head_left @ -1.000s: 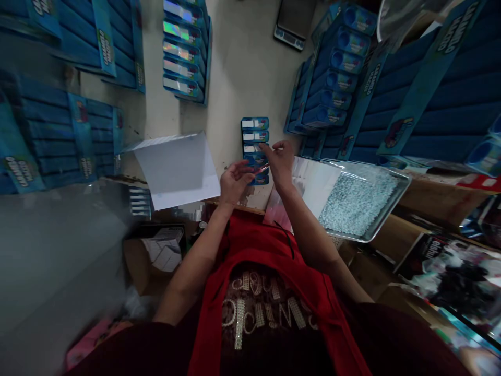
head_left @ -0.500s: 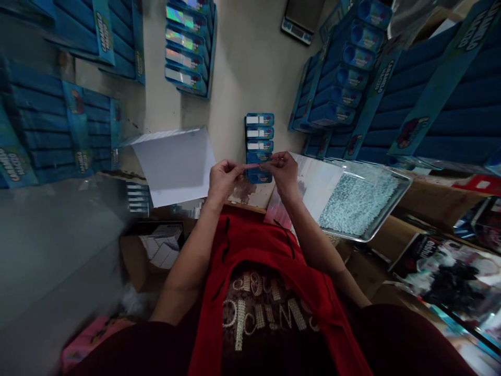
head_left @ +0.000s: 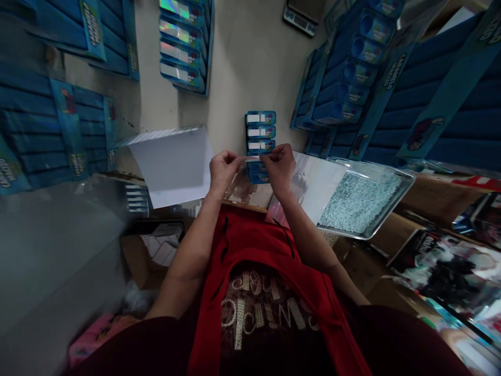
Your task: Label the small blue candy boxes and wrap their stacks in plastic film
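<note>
A row of small blue boxes [head_left: 258,176] lies on the table in front of me. White sticker strips [head_left: 255,132] show on the three farther boxes. Over the nearer ones, a narrow pale sticker strip [head_left: 251,157] is stretched between my fingertips. My left hand [head_left: 223,171] pinches its left end. At the other end, my right hand [head_left: 281,166] has its thumb and fingers pinched on the strip, just above the boxes. Whether the strip touches a box is hard to tell.
A white paper sheet [head_left: 176,169] lies left of my hands. To the right are a pinkish-white sheet [head_left: 309,183] and a metal tray [head_left: 391,216] of pale bluish pieces. Larger blue box stacks [head_left: 410,89] line both sides. A scale [head_left: 299,23] sits at the back.
Both hands have moved slightly away from my body with the strip, which now lies over the boxes a little farther up the row. The view has shifted slightly.
</note>
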A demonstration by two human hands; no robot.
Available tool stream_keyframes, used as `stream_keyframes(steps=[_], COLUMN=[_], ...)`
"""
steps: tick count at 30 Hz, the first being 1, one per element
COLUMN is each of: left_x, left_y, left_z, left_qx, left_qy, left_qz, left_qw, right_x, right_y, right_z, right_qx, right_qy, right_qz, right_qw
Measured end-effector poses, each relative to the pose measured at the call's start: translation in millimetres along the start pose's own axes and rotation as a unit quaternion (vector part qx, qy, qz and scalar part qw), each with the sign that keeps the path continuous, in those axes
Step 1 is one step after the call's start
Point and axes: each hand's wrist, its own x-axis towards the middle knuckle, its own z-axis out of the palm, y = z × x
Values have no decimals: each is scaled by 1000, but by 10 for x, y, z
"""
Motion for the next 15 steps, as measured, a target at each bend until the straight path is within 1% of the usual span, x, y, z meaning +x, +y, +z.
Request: stream_keyframes(steps=[6,8,11,13,15], left_x=[80,101,112,118,143], left_y=[-114,-152,-189,-206,-227], left_z=[72,92,117,139,171], left_qx=[-11,-13,-32,-71,-116], left_qy=[9,10,-2,-28,-50], left_qz=[-10,-6,-1,-22,-71], left_qw=[1000,1000,999,997,990], right_x=[9,18,61,109,156], right_y=[28,19,41,86,136], right_z=[28,12,-50,-92,-106], right_qx=[-44,-63,-105,-117,-95], right_qy=[6,6,29,29,12], right_qz=[-12,-16,-26,-13,11], right_qw=[999,998,994,993,995])
